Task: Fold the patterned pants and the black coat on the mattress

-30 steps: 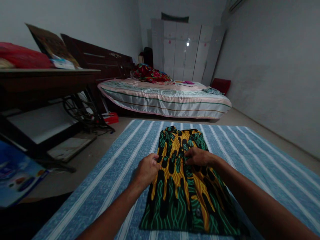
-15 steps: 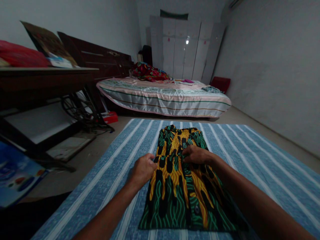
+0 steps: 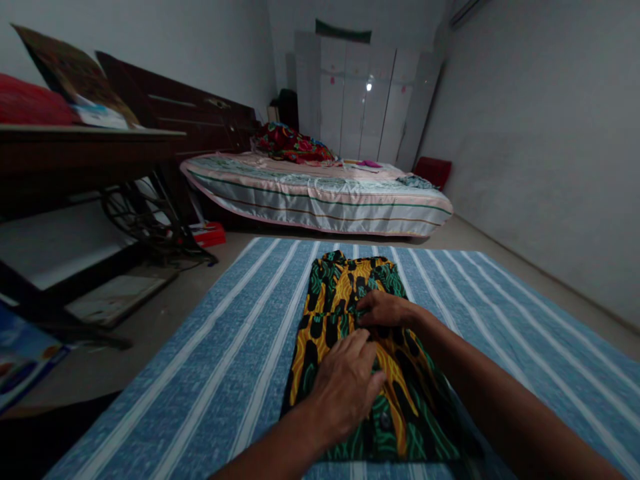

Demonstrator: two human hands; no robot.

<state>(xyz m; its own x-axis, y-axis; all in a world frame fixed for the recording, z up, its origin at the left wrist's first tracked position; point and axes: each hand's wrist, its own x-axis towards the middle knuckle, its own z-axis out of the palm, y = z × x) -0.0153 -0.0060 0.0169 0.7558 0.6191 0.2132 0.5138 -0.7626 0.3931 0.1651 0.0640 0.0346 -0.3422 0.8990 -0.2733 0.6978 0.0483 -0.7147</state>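
A black, green and yellow patterned dress (image 3: 310, 347) with a button front and a seam across its middle lies flat on the striped cloth, its collar end away from me. My left hand (image 3: 347, 380) rests palm down over the lower front, fingers stretched out and thumb apart. Just beyond it, my right hand (image 3: 385, 310) has bent fingers at the front opening near the seam. Its fingertips appear to pinch the fabric there, though the grip is partly hidden. Near the bottom hem a dark button (image 3: 385, 421) shows.
Beneath the dress spreads a blue cloth with white stripes (image 3: 210, 347). Farther back stands a bed (image 3: 320, 200) with a red floral blanket (image 3: 295, 143). A dark table with a wheel below (image 3: 90, 137) is at left, near a red box (image 3: 209, 235). White wardrobes (image 3: 355, 100) line the back.
My left hand has moved from the dress's left edge at the seam, rightward and nearer to me, onto its front. My right hand stays by the opening. The view has shifted slightly.
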